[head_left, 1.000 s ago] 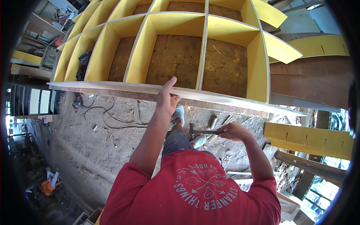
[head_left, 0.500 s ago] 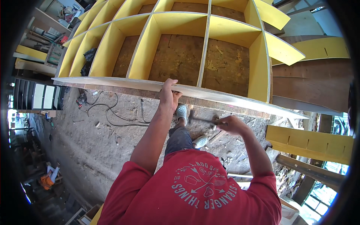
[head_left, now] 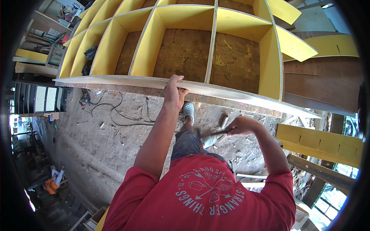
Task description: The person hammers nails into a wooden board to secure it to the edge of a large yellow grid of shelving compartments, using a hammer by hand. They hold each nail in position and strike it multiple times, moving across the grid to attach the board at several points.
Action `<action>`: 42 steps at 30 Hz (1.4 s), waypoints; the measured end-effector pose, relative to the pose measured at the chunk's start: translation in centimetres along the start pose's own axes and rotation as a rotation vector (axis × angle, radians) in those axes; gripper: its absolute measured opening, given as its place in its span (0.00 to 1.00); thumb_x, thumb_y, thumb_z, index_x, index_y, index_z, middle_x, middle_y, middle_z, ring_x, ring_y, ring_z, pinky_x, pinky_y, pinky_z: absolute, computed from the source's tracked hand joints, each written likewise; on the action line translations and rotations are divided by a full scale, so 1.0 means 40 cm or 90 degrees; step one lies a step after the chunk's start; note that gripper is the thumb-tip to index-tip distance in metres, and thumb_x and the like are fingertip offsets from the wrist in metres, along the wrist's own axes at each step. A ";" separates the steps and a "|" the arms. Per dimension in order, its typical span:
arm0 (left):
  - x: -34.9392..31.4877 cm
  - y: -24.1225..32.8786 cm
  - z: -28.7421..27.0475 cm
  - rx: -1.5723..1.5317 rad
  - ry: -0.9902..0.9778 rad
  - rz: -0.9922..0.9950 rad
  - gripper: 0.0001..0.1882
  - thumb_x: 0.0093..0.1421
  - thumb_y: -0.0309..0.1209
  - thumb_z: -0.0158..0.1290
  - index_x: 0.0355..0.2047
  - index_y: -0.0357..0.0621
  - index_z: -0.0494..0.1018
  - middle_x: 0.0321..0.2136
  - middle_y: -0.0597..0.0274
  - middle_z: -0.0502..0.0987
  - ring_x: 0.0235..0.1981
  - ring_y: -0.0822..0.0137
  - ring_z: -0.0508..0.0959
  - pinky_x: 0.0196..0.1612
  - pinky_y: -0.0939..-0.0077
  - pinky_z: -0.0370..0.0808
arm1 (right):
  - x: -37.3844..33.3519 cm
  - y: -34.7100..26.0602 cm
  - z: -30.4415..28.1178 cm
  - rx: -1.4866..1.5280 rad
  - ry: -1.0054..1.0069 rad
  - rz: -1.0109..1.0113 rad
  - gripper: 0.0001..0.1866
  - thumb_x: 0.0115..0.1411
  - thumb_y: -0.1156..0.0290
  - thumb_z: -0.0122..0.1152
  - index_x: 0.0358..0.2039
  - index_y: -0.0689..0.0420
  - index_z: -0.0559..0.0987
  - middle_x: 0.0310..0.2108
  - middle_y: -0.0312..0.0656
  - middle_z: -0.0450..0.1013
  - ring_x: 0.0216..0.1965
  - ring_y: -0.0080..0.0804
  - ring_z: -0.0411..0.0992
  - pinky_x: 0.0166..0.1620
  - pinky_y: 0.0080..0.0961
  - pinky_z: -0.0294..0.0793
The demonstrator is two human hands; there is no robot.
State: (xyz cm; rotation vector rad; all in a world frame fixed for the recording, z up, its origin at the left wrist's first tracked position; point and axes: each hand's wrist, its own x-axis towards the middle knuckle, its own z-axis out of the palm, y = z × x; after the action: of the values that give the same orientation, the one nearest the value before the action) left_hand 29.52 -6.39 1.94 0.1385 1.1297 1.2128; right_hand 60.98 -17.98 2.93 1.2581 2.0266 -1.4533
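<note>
Stands before a large yellow gridded frame (head_left: 148, 50) lying on a stained brown tabletop (head_left: 235, 61), with a long pale board (head_left: 216, 91) running along the frame's near side. Steadies that board near its middle with the left hand (head_left: 175, 93), thumb hooked over the top edge and fingers curled against the outer face. Grips a slightly blurred hammer (head_left: 216, 133) by its handle in the closed right hand (head_left: 243, 126), low and apart from the board, overlapping one pale shoe (head_left: 209, 142) in view.
</note>
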 end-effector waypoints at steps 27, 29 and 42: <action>-0.014 0.021 0.004 -0.036 -0.015 -0.019 0.27 0.55 0.32 0.66 0.50 0.38 0.67 0.47 0.56 0.66 0.49 0.58 0.72 0.61 0.50 0.74 | -0.016 -0.040 0.011 0.144 0.102 0.093 0.18 0.69 0.52 0.64 0.56 0.40 0.86 0.44 0.46 0.85 0.44 0.41 0.83 0.54 0.42 0.79; -0.017 0.016 0.018 -0.035 -0.017 -0.022 0.27 0.55 0.32 0.66 0.50 0.38 0.67 0.48 0.56 0.66 0.49 0.58 0.73 0.61 0.50 0.74 | -0.027 -0.029 0.038 0.075 0.046 0.029 0.19 0.68 0.50 0.64 0.56 0.39 0.86 0.45 0.44 0.85 0.46 0.41 0.83 0.55 0.42 0.78; -0.008 0.018 0.004 -0.039 -0.016 -0.021 0.28 0.56 0.33 0.66 0.52 0.36 0.67 0.51 0.53 0.65 0.54 0.55 0.71 0.67 0.42 0.69 | 0.007 -0.001 -0.063 0.216 0.062 0.033 0.17 0.69 0.53 0.64 0.53 0.43 0.87 0.48 0.40 0.85 0.48 0.41 0.81 0.56 0.38 0.78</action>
State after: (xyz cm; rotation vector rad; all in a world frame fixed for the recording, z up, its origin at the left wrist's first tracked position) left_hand 29.20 -6.28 2.67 0.0873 1.0684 1.2122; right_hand 61.33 -15.60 3.81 1.5269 1.8422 -1.7972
